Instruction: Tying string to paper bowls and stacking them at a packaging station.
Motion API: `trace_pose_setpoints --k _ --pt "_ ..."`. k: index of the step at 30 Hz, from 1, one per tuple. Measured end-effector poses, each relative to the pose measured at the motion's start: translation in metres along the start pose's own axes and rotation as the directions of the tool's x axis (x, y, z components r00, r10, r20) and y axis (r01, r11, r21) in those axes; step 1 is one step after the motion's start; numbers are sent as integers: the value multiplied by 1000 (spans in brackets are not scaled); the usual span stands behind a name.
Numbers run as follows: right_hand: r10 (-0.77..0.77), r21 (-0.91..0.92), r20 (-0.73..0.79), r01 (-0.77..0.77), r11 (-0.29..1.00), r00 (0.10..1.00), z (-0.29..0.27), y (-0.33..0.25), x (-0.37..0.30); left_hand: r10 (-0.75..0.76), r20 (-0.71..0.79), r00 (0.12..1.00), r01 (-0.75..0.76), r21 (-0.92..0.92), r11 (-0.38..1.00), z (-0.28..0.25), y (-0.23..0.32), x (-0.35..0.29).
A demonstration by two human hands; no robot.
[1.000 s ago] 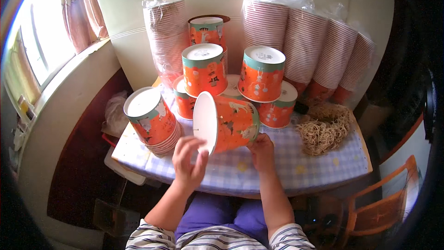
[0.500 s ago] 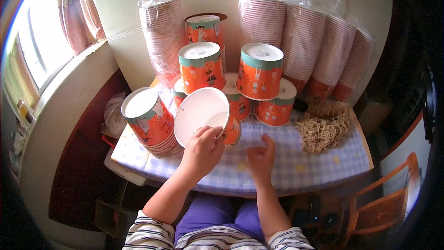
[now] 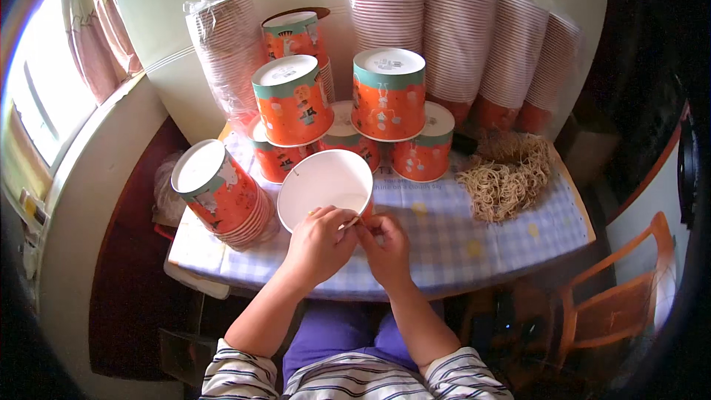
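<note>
My left hand (image 3: 320, 243) is closed on the near rim of a white-lined paper bucket (image 3: 317, 176), whose opening tilts toward me. My right hand (image 3: 385, 246) meets it at the rim, thumb and fingers pinched together. A thin, light sliver shows between the two hands; it is too small to name. A small dark mark or bit of cord shows on the bucket's far left inner wall. Behind it, orange-and-green paper buckets stand upside down, with one bucket (image 3: 292, 107) and another bucket (image 3: 389, 96) resting on top of others.
A leaning stack of upturned buckets (image 3: 222, 192) stands at the left. To the right lies a heap of tan cords (image 3: 507, 178). Tall plastic-wrapped bucket stacks (image 3: 385, 22) line the wall. The table has a checked cloth (image 3: 459, 252); a wooden chair (image 3: 618, 296) is at the right.
My right hand has come left and up to meet my left hand at the bucket's near rim, fingers now pinched. The bucket's opening faces more upward, and the whole view has shifted slightly.
</note>
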State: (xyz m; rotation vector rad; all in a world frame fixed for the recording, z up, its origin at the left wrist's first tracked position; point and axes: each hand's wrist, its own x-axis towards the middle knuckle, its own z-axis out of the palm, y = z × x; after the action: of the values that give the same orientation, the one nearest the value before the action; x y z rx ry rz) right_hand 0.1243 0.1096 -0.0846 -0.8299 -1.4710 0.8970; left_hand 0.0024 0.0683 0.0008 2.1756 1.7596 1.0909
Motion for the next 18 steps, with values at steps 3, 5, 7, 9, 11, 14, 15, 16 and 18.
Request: trace_pose_setpoints --k 3,5,7,9,11,14,15,16,18 --pt "206 185 42 -210 960 978 1 12 -5 6 -1 1000 -6 34 999 10 -2 0" --pt "264 194 97 -278 941 960 -2 12 -9 7 9 1000 -8 52 999 16 -1 -1" --pt "240 110 90 -250 962 967 -8 14 -10 74 -19 997 -71 132 989 19 3 -1" --pt "216 27 84 -219 975 973 -12 15 -11 110 -51 993 -100 161 982 24 3 -2" --pt "141 -57 84 -136 989 986 -14 18 -8 150 -85 985 -132 191 973 29 2 -1" --pt "174 -77 123 -165 983 977 -14 25 -7 167 -132 977 -129 261 957 35 -1 1" --pt "173 -75 122 -165 983 977 -14 26 -6 181 -149 972 -132 291 948 38 -2 2" --pt "191 -56 130 -185 981 973 -15 27 -6 194 -165 967 -134 321 938 39 -2 2" --pt "208 -36 137 -205 978 969 -16 28 -6 194 -166 967 -133 322 937 39 -1 2"
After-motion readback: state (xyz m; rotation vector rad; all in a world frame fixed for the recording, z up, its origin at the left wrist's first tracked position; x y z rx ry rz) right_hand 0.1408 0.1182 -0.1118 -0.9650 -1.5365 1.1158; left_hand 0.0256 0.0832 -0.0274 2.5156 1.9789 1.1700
